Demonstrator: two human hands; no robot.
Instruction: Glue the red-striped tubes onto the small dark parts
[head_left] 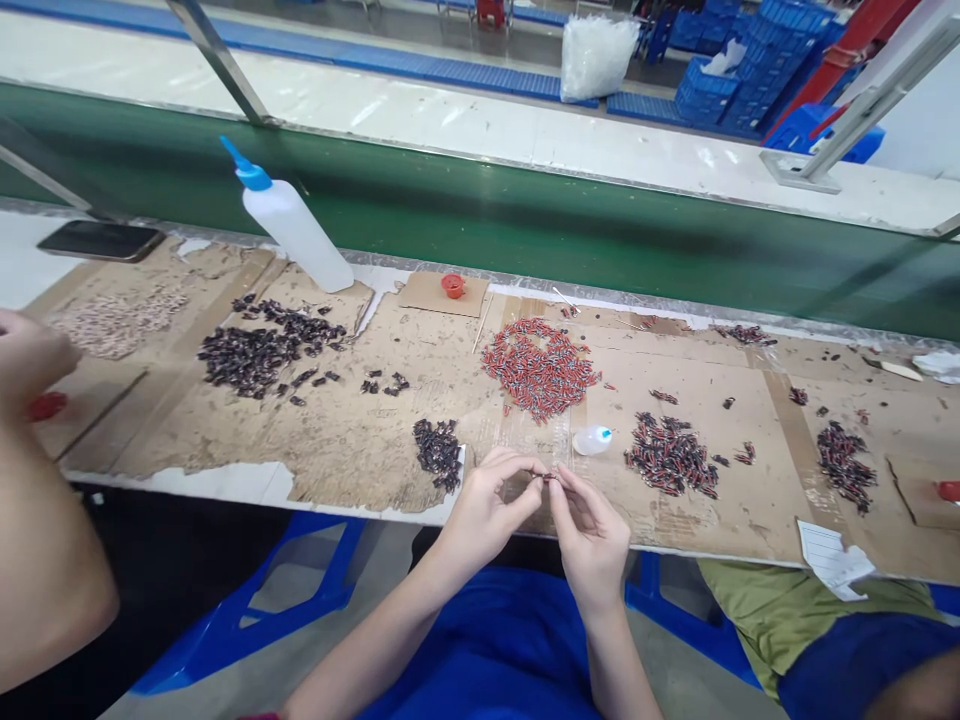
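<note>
My left hand [491, 500] and my right hand [592, 530] meet near the cardboard's front edge, fingertips pinched together. Between them is a tiny dark and red part [546, 477], too small to name more exactly. Just beyond my hands lies a heap of small red parts [536, 370]. Left of my left hand sits a small pile of black parts [437, 453]. Close to my right hand lies a small white bottle [592, 440] with a blue tip, on its side. Farther right is a pile of mixed red and black parts [673, 455].
Worn cardboard [360, 440] covers the bench. A large white squeeze bottle [300, 235], a bigger black pile [255, 350] and a red cup [453, 286] stand farther back. A green conveyor belt [480, 220] runs behind. A co-worker's arm [45, 530] is at left; another person sits at right.
</note>
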